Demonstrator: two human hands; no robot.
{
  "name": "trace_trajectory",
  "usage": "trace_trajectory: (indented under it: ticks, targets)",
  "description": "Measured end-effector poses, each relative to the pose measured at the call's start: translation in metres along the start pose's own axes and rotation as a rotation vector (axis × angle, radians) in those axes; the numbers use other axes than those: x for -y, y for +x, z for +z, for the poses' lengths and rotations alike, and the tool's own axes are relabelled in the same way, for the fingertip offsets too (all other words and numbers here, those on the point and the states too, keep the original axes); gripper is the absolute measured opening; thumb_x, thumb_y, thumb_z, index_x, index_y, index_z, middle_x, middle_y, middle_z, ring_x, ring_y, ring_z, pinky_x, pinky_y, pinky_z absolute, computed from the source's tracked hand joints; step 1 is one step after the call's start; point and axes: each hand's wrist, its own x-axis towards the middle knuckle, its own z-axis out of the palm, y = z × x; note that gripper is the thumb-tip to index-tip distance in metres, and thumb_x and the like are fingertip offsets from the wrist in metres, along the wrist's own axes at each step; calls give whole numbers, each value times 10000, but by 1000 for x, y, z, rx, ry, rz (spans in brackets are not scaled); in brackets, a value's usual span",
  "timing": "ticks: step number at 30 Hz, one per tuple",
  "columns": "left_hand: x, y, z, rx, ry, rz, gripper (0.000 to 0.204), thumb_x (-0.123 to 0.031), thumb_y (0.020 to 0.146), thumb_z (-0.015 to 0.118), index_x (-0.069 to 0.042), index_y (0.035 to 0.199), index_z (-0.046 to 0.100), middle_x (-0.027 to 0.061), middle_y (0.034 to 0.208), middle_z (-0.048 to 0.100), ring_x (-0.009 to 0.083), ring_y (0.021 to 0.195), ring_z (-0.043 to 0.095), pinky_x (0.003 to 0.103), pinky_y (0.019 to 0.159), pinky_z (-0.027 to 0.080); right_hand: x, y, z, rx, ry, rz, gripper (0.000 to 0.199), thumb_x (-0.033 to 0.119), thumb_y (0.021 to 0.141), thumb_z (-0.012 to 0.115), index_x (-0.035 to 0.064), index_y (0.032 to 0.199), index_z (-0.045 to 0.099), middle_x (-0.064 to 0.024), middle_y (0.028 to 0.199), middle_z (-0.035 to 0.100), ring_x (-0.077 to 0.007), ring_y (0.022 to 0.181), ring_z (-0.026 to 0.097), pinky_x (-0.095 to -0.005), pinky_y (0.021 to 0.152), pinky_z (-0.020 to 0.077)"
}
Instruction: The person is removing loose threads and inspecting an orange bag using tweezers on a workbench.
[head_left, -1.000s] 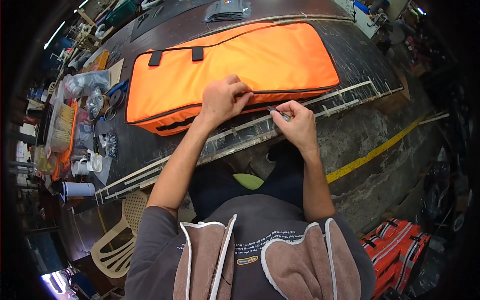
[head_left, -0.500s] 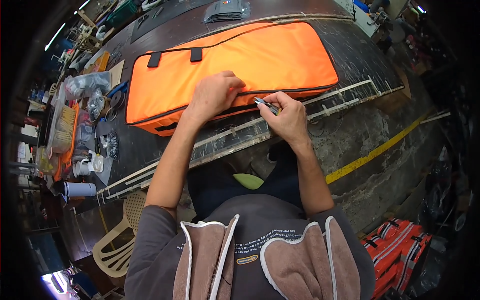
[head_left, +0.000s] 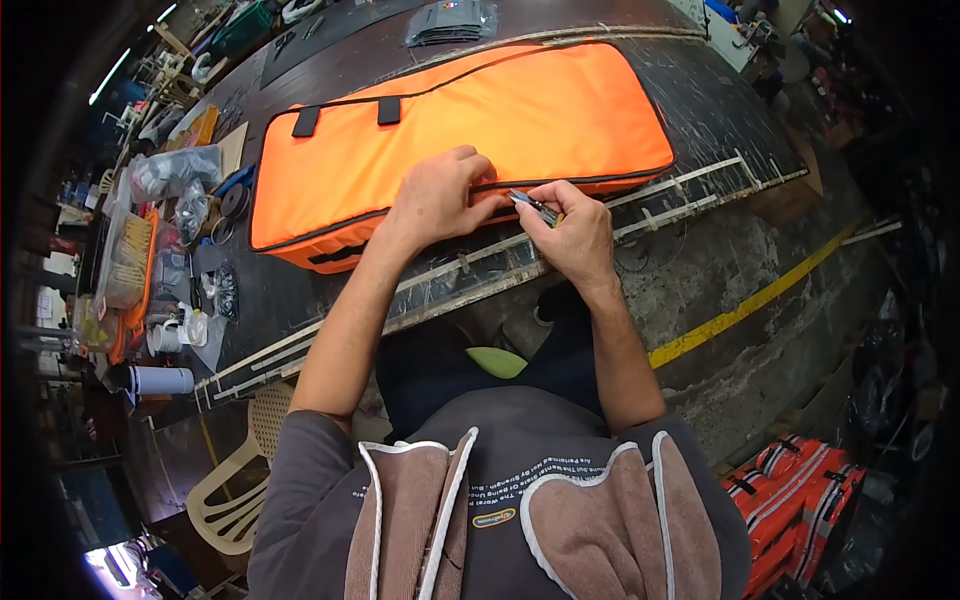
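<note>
A long bright orange fabric bag (head_left: pixel 480 120) with black piping and two short black straps lies across the dark worktable. My left hand (head_left: pixel 440 195) rests at the near edge of the bag, with thumb and fingers closed together on the black-trimmed seam. A pair of small thread snips (head_left: pixel 537 208) with pointed silver blades and a partly yellow handle is gripped in my right hand (head_left: pixel 577 238). The blade tips point left, close beside my left fingertips at the seam. Any thread between the fingers is too small to make out.
On the table's left stand a clear plastic bin (head_left: pixel 128 250), a white mug (head_left: pixel 163 337) and plastic-wrapped parts. Grey packaged pieces (head_left: pixel 452 22) lie at the back. A beige plastic chair (head_left: pixel 235 480) is at lower left; orange bags (head_left: pixel 795 510) with reflective strips lie at lower right.
My left thumb has moved right and down along the seam, toward the snips. The bag has shifted very slightly left. My right hand stays nearly in place, still holding the snips.
</note>
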Motion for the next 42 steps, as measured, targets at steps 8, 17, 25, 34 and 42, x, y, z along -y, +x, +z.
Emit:
trace_trajectory:
  ticks: [8,17,25,34,42]
  targets:
    - [20,1,25,-82,-238,-143,162,-135,997,757,25,996,735,141,907,711,263,792,666,390,730,533,-5,2,7,-29,-28,-30,272,267,905,862,30,1029,810,-166,921,835,-319,888,838,-426,785,644]
    - [20,-3,29,-99,-290,-188,160,-141,1043,720,17,1017,718,72,905,680,181,787,592,333,725,499,-1,12,26,-36,-60,-23,268,277,915,851,26,997,811,-173,863,817,-359,821,817,-457,755,630]
    - [34,-10,25,-242,-573,-227,151,-135,1129,666,13,1098,681,-8,938,633,82,853,580,275,756,488,-2,7,21,-57,-18,-42,276,293,922,854,33,1009,818,-175,906,833,-342,861,833,-445,777,638]
    - [34,-29,4,-344,-1523,-73,233,-227,1186,560,-56,1036,611,20,926,609,117,854,613,302,839,498,-13,-2,5,-173,41,-12,237,232,950,874,23,1043,813,-158,878,825,-264,808,826,-367,726,610]
    - [-2,-33,12,-330,-395,-89,199,-95,944,815,-38,1129,770,132,1047,762,292,980,724,396,899,573,-72,-30,-43,-284,-28,56,369,231,978,891,19,1243,745,-75,901,792,-130,787,715,-317,731,575]
